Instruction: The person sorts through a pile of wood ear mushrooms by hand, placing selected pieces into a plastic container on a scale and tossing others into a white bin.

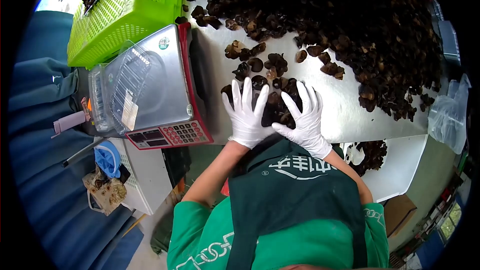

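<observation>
Both my hands wear thin white gloves and lie at the near edge of the steel table [345, 120]. My left hand [247, 115] is open, fingers spread and pointing away from me, beside a small cluster of dark wood ear mushrooms [276, 106]. Against that cluster's other side rests my right hand [306, 117], also open, its fingers fanned. The two thumbs come close together at the near side of the cluster. More loose wood ears [255, 64] lie just beyond my fingertips. A large heap of wood ears [325, 5] covers the far and right parts of the table.
To the left stands a red-framed digital scale [170, 82] with a clear plastic tray [131, 82] on its pan. Behind it sits a green perforated basket [125, 25]. A white bin [400, 170] with wood ears is below the table's right edge, near clear plastic bags [450, 115].
</observation>
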Available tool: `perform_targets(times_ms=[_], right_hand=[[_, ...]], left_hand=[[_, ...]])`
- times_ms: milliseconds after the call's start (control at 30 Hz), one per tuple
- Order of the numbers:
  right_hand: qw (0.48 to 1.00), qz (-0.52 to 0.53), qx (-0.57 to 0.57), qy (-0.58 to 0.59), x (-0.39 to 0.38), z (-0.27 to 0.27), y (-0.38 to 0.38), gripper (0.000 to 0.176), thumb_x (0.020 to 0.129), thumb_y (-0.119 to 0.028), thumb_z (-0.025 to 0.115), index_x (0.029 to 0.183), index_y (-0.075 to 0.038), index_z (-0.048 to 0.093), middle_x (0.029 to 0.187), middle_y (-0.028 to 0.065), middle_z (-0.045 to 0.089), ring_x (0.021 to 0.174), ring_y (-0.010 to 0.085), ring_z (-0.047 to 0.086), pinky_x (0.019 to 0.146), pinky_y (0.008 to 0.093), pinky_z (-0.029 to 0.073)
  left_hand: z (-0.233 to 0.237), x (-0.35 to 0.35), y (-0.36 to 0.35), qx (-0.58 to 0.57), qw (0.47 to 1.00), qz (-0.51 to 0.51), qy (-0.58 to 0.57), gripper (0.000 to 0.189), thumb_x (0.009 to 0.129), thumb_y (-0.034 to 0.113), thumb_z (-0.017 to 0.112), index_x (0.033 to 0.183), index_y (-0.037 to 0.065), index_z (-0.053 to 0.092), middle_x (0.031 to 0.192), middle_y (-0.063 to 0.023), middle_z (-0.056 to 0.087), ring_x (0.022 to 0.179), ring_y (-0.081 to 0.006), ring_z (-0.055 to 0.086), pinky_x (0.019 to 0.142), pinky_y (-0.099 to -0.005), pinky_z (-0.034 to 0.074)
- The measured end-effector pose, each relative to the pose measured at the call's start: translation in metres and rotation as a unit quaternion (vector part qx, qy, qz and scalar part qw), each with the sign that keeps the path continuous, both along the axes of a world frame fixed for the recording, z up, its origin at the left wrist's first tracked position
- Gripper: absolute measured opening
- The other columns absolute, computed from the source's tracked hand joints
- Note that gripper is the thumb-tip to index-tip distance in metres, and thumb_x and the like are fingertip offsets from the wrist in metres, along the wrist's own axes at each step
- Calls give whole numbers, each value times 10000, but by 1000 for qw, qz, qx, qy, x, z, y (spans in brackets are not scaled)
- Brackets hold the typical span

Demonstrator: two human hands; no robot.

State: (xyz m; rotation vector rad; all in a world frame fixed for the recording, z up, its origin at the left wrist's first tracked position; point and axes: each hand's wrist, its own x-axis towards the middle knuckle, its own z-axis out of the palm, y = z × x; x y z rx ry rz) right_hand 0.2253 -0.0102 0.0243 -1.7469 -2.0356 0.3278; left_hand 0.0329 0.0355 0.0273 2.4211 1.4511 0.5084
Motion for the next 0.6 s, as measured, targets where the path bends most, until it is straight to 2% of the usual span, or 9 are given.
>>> perform_targets(times_ms=[67, 133, 200, 233, 333, 367, 400, 500, 600], right_hand=[[1000, -4, 1, -20, 0, -3, 8, 785, 844, -691, 614, 1441, -185, 551, 1564, 190, 327, 1425, 422, 280, 1151, 589, 225], [1000, -1, -6, -8, 2, -7, 10, 768, 839, -675, 628, 1440, -203, 560, 1569, 176, 341, 1427, 419, 285, 1156, 593, 214], [1000, 14, -15, -18, 8, -1, 13, 760, 838, -670, 632, 1435, -206, 567, 1564, 172, 353, 1427, 415, 291, 1160, 593, 207], [1000, 16, -11, -21, 10, 10, 15, 740, 831, -652, 648, 1421, -209, 583, 1565, 166, 353, 1429, 412, 292, 1165, 591, 197], [999, 1, 49, 3, 14, 35, 39, 594, 843, -523, 692, 1323, -173, 655, 1472, 124, 486, 1374, 341, 392, 1147, 559, 238], [997, 3, 76, -16, 12, 41, 55, 462, 861, -387, 713, 1255, -147, 687, 1356, 87, 594, 1296, 298, 482, 1111, 508, 300], [991, 31, 128, -13, 11, 41, 79, 357, 843, -249, 722, 1182, -137, 712, 1224, 53, 659, 1171, 254, 564, 1037, 454, 374], [981, 88, 170, -40, -3, 33, 142, 207, 817, -179, 710, 1020, -139, 722, 1023, -3, 667, 1020, 207, 601, 925, 413, 424], [973, 134, 126, -141, -16, 11, 184, 82, 824, -180, 683, 898, -147, 698, 876, 8, 627, 912, 211, 599, 844, 407, 434]], left_hand=[[5, 3, 14, -46, 998, -15, 42, 1068, 599, 534, 829, 1524, 191, 421, 1556, -229, 345, 1490, -465, 220, 1131, -707, 112], [-4, 7, 13, -8, 998, -56, -21, 1022, 595, 465, 843, 1489, 146, 463, 1464, -217, 444, 1428, -424, 347, 1151, -639, 176], [-11, 13, 5, -18, 997, -70, -41, 975, 619, 430, 830, 1478, 132, 478, 1447, -209, 469, 1395, -384, 402, 1164, -592, 198], [-9, 17, 0, -12, 998, -53, -40, 865, 678, 405, 808, 1439, 117, 517, 1438, -190, 485, 1358, -362, 446, 1167, -570, 227], [-10, 22, -2, -3, 998, -30, -55, 868, 685, 476, 820, 1416, 109, 530, 1430, -192, 494, 1348, -367, 453, 1164, -566, 239], [-9, 22, -3, -4, 998, -26, -51, 895, 675, 526, 828, 1407, 104, 533, 1439, -196, 490, 1359, -370, 442, 1169, -575, 223], [-15, 20, -5, -14, 998, -32, -45, 964, 681, 601, 790, 1471, 140, 488, 1459, -203, 467, 1393, -366, 398, 1175, -621, 161], [-10, 16, -9, -4, 999, -33, -41, 994, 694, 713, 740, 1466, 135, 501, 1505, -187, 433, 1437, -385, 340, 1186, -637, 80], [-2, 5, -10, 20, 997, -20, -68, 970, 720, 699, 733, 1460, 117, 502, 1494, -182, 442, 1426, -378, 359, 1203, -591, 82]])
